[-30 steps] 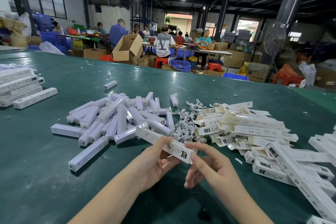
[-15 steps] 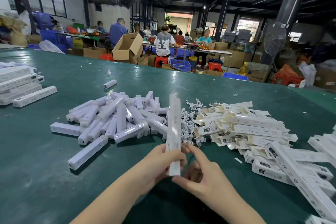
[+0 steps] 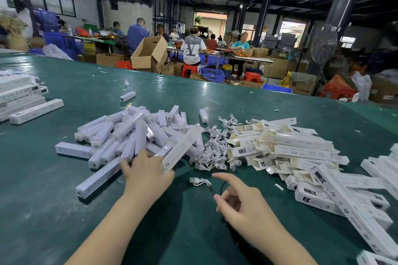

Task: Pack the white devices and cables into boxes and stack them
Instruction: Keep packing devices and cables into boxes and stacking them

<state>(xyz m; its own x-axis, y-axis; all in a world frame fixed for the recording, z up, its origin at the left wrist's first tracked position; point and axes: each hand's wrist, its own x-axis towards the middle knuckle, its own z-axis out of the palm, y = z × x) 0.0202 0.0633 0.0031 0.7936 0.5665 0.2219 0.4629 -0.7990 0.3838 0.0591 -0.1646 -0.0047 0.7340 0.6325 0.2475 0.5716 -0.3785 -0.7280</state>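
A: Where's the box seen rn?

B: A long white box point(image 3: 182, 149) is held in the left hand point(image 3: 148, 175), tilted up and away over the near edge of the pile of white devices point(image 3: 129, 137). The grip is clamped on the box's near end w/ fingers curled round it; fingertips point(image 3: 125, 164) are also touching the devices beneath.

A: And the right hand?

B: The right hand point(image 3: 243, 202) is held just above the green desk point(image 3: 43, 200), nothing in it. Index finger point(image 3: 226, 179) is stretched out toward a loose white cable point(image 3: 199, 181) lying on the desk, near but apart from it. Other fingers are loosely curled.

A: Rest of the stuff?

B: A heap of coiled white cables point(image 3: 213, 148) is seen in the middle, between the devices and a pile of flat unfolded boxes point(image 3: 286, 144) on the right. More white boxes point(image 3: 355, 202) are spread at the far right edge. A stack of packed boxes point(image 3: 21, 99) is set at the far left, well apart from the piles. One short device point(image 3: 127, 96) is left alone behind the pile.

A: Background?

B: Workers point(image 3: 192, 47) are seated at other desks, w/ cardboard cartons point(image 3: 149, 52) and red stools point(image 3: 189, 70) around them
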